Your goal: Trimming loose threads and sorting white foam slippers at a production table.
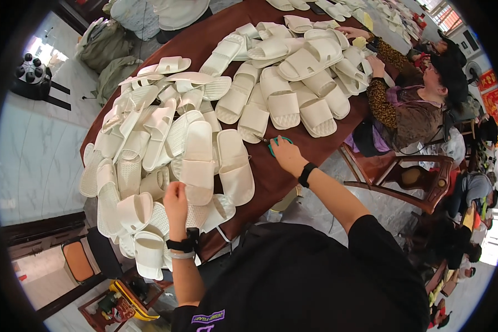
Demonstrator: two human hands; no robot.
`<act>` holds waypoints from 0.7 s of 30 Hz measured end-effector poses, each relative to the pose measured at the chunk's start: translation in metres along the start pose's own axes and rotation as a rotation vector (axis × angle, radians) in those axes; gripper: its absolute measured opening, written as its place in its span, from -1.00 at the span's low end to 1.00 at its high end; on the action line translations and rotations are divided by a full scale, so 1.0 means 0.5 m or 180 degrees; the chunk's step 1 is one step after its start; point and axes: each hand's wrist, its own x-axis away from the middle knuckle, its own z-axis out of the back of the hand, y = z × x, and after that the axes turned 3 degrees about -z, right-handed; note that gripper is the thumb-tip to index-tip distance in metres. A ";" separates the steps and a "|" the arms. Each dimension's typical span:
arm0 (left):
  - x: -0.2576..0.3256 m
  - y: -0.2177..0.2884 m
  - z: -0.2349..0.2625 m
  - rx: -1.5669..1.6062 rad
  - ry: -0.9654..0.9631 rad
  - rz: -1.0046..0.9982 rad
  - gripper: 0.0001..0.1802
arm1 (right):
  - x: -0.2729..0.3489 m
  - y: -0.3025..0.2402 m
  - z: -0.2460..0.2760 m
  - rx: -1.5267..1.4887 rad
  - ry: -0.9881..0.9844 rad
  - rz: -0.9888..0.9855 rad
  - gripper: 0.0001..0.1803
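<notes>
My left hand [175, 200] rests on a white slipper [198, 166] in a heap of white slippers [144, 144] on the dark red table [271, 171]; its fingers curl at the slipper's near edge. My right hand [285, 152] lies on the table over green-handled scissors [273, 142], gripping them beside another white slipper [235, 166]. Both wrists wear black bands.
More white slippers [293, 72] cover the far part of the table. A person in a patterned top [404, 99] sits at the right side, hands on slippers. A wooden chair [409, 177] stands to the right. A yellow-and-red object [116, 301] sits on the floor below.
</notes>
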 end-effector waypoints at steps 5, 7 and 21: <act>0.002 0.045 -0.009 0.0347 0.0065 -0.0079 -0.86 | -0.007 -0.076 0.054 -0.0970 0.0193 0.0937 -0.41; -0.010 0.066 0.005 0.0316 0.0215 -0.0102 -0.86 | -0.010 -0.109 0.059 -0.1269 0.0247 0.1091 -0.38; 0.036 0.232 0.198 0.1590 0.2637 -0.0331 -0.89 | -0.044 -0.166 0.005 -0.1864 -0.1077 0.1214 -0.47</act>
